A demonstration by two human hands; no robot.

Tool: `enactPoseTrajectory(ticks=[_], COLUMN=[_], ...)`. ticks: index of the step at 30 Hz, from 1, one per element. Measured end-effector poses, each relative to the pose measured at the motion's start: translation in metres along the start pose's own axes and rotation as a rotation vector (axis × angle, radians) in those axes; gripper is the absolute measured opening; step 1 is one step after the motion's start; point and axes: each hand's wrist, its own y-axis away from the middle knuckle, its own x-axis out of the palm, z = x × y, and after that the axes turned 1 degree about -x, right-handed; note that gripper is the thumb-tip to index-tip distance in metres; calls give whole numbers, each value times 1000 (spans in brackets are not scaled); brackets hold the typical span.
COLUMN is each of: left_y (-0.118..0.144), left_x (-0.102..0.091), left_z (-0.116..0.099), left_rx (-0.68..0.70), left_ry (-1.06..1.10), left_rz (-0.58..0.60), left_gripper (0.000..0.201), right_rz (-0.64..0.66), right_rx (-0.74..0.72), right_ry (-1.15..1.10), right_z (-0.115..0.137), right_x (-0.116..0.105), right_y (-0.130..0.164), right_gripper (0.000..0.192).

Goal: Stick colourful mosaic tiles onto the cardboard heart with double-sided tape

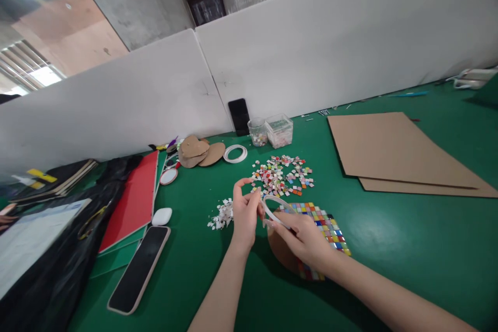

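A thin white ring [268, 210], which looks like a roll of tape, is held up between my hands. My right hand [303, 236] grips its near right side. At its left edge, my left hand [247, 210] pinches with thumb and fingers, the index finger raised and curved. Under my right hand lies a round brown board [280, 246] partly covered with rows of colourful glossy square tiles [336, 233]; my hand hides part of it. Beyond the hands spreads a pile of small loose mosaic tiles [272, 176]. White scraps [221, 215] lie just left of my left hand.
Farther back are white rings [235, 154], brown cardboard discs [213, 154], a clear cup [258, 132] and a clear box [279, 131]. A phone [140, 270] and white case [162, 216] lie left. Cardboard sheets [400, 150] are right. A white partition [330, 46] borders the green table.
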Motion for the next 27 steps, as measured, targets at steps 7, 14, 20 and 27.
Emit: enactPoseTrajectory(ticks=[7,14,20,27], left_y=[-29,-6,5,18], left_x=[-44,-23,-15,-9], left_z=[-2,-4,-10,-16], left_rx=[90,38,-2,-104], left_ry=[102,63,14,-3], left_rz=[-290,93,221,391], left_gripper=[18,28,28,34], right_rz=[183,-334,-93,100], right_rx=[-205,378,412,494], right_ry=[22,-785,-1226,-1358], right_z=[28,8,3,2], right_x=[2,-10,-9,-1], right_y=[15,-4,-7,-4], right_gripper=[20,28,38,35])
